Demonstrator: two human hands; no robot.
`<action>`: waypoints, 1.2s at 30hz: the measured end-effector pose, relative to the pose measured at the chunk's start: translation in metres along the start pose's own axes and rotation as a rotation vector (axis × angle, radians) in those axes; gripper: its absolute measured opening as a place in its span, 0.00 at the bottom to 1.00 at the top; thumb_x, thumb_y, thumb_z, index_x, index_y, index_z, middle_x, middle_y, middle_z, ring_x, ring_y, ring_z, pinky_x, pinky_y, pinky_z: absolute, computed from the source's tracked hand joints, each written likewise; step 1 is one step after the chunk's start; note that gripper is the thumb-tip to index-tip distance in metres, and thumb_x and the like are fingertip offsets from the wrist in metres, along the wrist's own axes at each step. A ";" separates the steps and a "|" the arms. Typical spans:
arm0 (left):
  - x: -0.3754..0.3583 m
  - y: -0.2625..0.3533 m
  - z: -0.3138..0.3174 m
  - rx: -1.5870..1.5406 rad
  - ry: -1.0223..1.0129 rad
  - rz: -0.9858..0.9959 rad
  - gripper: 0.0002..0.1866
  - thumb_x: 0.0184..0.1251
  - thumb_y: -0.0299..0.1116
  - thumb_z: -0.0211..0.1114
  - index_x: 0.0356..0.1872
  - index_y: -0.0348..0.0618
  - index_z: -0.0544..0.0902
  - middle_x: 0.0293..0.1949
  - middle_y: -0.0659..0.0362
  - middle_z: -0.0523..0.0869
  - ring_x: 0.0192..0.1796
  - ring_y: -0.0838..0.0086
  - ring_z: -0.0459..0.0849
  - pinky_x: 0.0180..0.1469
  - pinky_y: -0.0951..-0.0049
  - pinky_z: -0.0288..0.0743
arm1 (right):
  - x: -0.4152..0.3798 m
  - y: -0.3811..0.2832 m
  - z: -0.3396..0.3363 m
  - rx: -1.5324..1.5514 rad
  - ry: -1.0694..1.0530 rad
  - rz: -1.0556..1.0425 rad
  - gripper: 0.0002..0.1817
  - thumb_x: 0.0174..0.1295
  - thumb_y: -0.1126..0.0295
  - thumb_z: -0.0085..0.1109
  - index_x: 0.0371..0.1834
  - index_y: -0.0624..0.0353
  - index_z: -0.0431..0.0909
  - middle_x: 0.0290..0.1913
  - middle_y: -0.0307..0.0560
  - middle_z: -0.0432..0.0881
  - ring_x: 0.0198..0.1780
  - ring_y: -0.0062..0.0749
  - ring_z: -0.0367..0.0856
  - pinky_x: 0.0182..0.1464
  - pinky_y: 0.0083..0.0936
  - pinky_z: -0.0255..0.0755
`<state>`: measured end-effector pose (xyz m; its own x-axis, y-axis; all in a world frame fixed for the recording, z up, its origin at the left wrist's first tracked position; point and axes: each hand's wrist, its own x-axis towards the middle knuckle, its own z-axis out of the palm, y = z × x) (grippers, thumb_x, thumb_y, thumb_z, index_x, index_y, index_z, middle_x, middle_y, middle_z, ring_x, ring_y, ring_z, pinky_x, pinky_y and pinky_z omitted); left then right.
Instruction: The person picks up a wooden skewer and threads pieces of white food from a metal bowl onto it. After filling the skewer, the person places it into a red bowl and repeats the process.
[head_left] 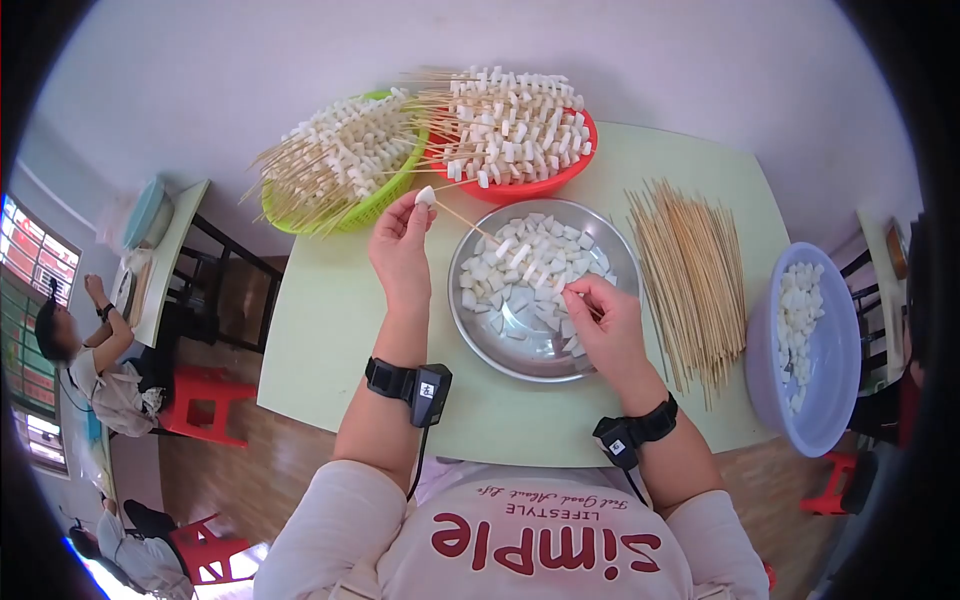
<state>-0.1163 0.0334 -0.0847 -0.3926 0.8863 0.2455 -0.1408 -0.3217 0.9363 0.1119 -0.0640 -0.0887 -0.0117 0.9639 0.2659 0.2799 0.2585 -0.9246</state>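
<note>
My left hand (403, 247) is closed on a white piece (426, 196) between thumb and fingers, left of the metal bowl. A wooden skewer (462, 221) runs from that piece down to the right, with several white pieces (527, 264) threaded along its lower part. My right hand (604, 325) is pinched at the skewer's lower end, over the bowl's right side. Loose white cut pieces (487, 283) lie in the round metal bowl (478, 352) underneath.
Loaded skewers fill a green basket (402, 180) and a red basket (585, 150) at the back. Bare skewers (690, 285) lie right of the bowl, beside a purple basin (835, 345) with white pieces. Two people (100, 375) and red stools (207, 405) are at the left.
</note>
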 end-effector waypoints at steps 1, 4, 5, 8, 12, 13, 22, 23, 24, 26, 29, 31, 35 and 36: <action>0.000 0.000 0.000 -0.019 0.004 -0.002 0.11 0.66 0.26 0.62 0.46 0.32 0.80 0.37 0.60 0.83 0.38 0.80 0.79 0.43 0.81 0.73 | 0.000 -0.001 0.000 0.000 0.001 0.001 0.04 0.62 0.74 0.57 0.35 0.65 0.77 0.19 0.42 0.75 0.21 0.18 0.71 0.25 0.19 0.64; -0.001 0.001 0.002 -0.011 0.000 0.009 0.10 0.65 0.25 0.62 0.46 0.32 0.80 0.37 0.59 0.83 0.38 0.80 0.80 0.43 0.81 0.73 | 0.000 -0.003 0.000 -0.023 0.001 -0.007 0.04 0.62 0.74 0.57 0.35 0.65 0.77 0.19 0.42 0.76 0.21 0.18 0.71 0.25 0.19 0.64; -0.001 0.001 0.002 -0.011 -0.001 0.008 0.10 0.65 0.25 0.62 0.46 0.32 0.80 0.37 0.59 0.83 0.38 0.80 0.80 0.43 0.81 0.73 | 0.000 -0.003 0.000 -0.024 0.002 -0.005 0.04 0.62 0.74 0.57 0.35 0.64 0.77 0.19 0.43 0.76 0.21 0.19 0.71 0.25 0.19 0.64; -0.002 0.001 0.003 -0.007 -0.007 0.016 0.10 0.65 0.25 0.63 0.46 0.32 0.80 0.37 0.59 0.83 0.38 0.80 0.80 0.43 0.81 0.73 | 0.001 -0.001 0.000 -0.037 0.003 -0.004 0.04 0.62 0.74 0.57 0.35 0.64 0.78 0.19 0.44 0.76 0.20 0.20 0.71 0.25 0.20 0.64; -0.002 0.001 0.003 0.004 -0.006 0.016 0.11 0.65 0.25 0.63 0.45 0.31 0.80 0.38 0.59 0.83 0.38 0.80 0.80 0.44 0.81 0.73 | 0.000 -0.006 -0.001 -0.093 -0.004 -0.015 0.04 0.62 0.74 0.57 0.35 0.64 0.78 0.19 0.46 0.76 0.20 0.22 0.72 0.25 0.21 0.65; -0.001 0.000 0.002 0.005 -0.005 0.018 0.11 0.65 0.25 0.63 0.45 0.31 0.80 0.38 0.59 0.83 0.38 0.80 0.80 0.44 0.81 0.73 | 0.000 -0.005 -0.001 -0.093 -0.004 -0.015 0.04 0.62 0.74 0.57 0.35 0.64 0.78 0.19 0.46 0.76 0.20 0.22 0.72 0.25 0.21 0.65; -0.002 0.002 0.002 0.041 -0.010 0.018 0.11 0.65 0.25 0.63 0.45 0.31 0.80 0.38 0.59 0.83 0.38 0.79 0.80 0.44 0.81 0.74 | 0.001 -0.003 0.000 -0.063 0.011 -0.035 0.04 0.61 0.74 0.57 0.35 0.64 0.78 0.19 0.47 0.77 0.20 0.24 0.74 0.25 0.22 0.66; -0.002 0.002 0.003 0.041 -0.010 0.018 0.11 0.65 0.25 0.63 0.45 0.31 0.80 0.38 0.59 0.83 0.38 0.79 0.80 0.44 0.81 0.74 | 0.000 -0.003 0.000 -0.077 0.007 -0.026 0.04 0.61 0.74 0.57 0.35 0.63 0.78 0.19 0.47 0.77 0.20 0.25 0.74 0.25 0.22 0.67; -0.003 0.003 0.003 0.051 -0.011 0.027 0.10 0.65 0.25 0.63 0.45 0.31 0.80 0.38 0.59 0.83 0.38 0.79 0.80 0.44 0.81 0.74 | 0.000 -0.004 -0.001 -0.090 0.002 -0.017 0.04 0.61 0.74 0.57 0.36 0.63 0.78 0.20 0.48 0.77 0.20 0.25 0.75 0.25 0.22 0.67; -0.003 0.003 0.003 0.061 -0.012 0.037 0.10 0.65 0.25 0.63 0.45 0.31 0.80 0.38 0.59 0.83 0.39 0.79 0.81 0.45 0.81 0.74 | 0.000 -0.008 -0.002 -0.126 0.004 -0.017 0.04 0.61 0.73 0.58 0.36 0.62 0.78 0.20 0.49 0.78 0.20 0.27 0.76 0.26 0.23 0.68; -0.005 0.002 0.004 0.100 -0.037 0.085 0.09 0.65 0.23 0.61 0.44 0.31 0.80 0.37 0.60 0.83 0.38 0.82 0.80 0.43 0.82 0.74 | -0.002 -0.008 -0.001 -0.212 0.012 -0.069 0.04 0.61 0.72 0.58 0.36 0.60 0.78 0.21 0.50 0.79 0.22 0.33 0.79 0.26 0.25 0.70; -0.005 0.000 0.004 0.146 -0.025 0.135 0.08 0.64 0.22 0.62 0.43 0.32 0.81 0.36 0.62 0.83 0.36 0.83 0.79 0.42 0.82 0.73 | -0.002 -0.007 0.000 -0.262 0.018 -0.120 0.04 0.61 0.72 0.58 0.36 0.60 0.78 0.22 0.51 0.80 0.22 0.37 0.80 0.27 0.27 0.70; -0.005 0.000 0.002 0.315 -0.045 0.252 0.07 0.63 0.22 0.63 0.41 0.34 0.82 0.34 0.62 0.83 0.35 0.82 0.78 0.42 0.80 0.73 | -0.001 -0.006 0.000 -0.253 -0.005 -0.116 0.04 0.62 0.71 0.56 0.36 0.58 0.78 0.23 0.52 0.80 0.25 0.44 0.81 0.28 0.30 0.71; -0.004 0.000 0.002 0.363 -0.052 0.306 0.07 0.62 0.22 0.63 0.41 0.34 0.83 0.33 0.62 0.84 0.34 0.81 0.79 0.42 0.79 0.74 | 0.000 -0.007 -0.001 -0.233 -0.024 -0.080 0.04 0.63 0.71 0.56 0.36 0.58 0.78 0.23 0.52 0.80 0.25 0.45 0.80 0.29 0.31 0.71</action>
<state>-0.1126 0.0302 -0.0852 -0.3190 0.7878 0.5269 0.3039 -0.4415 0.8442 0.1111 -0.0660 -0.0823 -0.0648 0.9431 0.3262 0.4907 0.3148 -0.8125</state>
